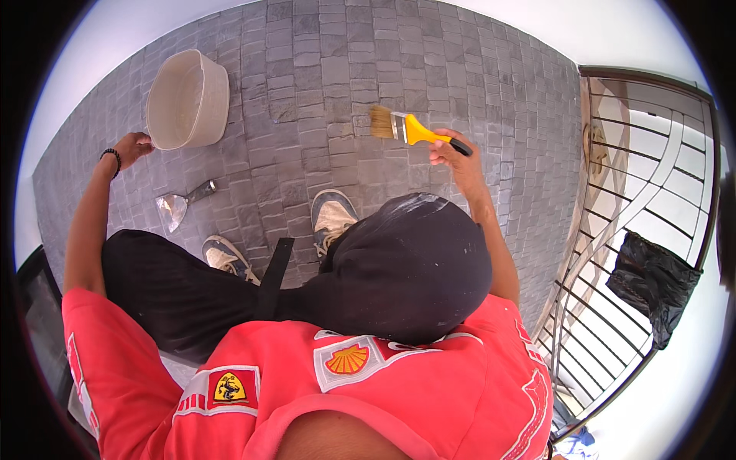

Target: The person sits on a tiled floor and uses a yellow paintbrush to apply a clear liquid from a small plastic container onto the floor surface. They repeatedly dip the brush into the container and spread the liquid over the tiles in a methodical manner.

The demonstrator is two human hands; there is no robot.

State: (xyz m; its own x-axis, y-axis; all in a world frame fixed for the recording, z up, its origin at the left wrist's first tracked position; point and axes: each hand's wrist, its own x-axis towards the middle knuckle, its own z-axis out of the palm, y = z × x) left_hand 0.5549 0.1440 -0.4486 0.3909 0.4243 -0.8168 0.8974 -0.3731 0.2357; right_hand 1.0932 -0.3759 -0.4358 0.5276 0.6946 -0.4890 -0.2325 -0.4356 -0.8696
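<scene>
My right hand (457, 158) is closed around the black-tipped yellow handle of a flat paintbrush (417, 129), whose bristles point left above the paved floor. At the upper left, a beige plastic bucket (215, 109) stands on the floor, with some pale residue visible inside. The fingers of my left hand (137, 148) are at the near left edge of its rim and appear to grip it. Below the bucket, a putty knife (187, 201) with a dark handle and a smeared, wide blade lies on the floor.
Grey stone-patterned tiles (299, 75) cover the floor, bounded by white walls. To the right runs a black metal railing (609, 213) with a black plastic bag (655, 282) hanging on it and sandals (598, 149) beyond its bars. My shoes (333, 215) are on the floor between the tools.
</scene>
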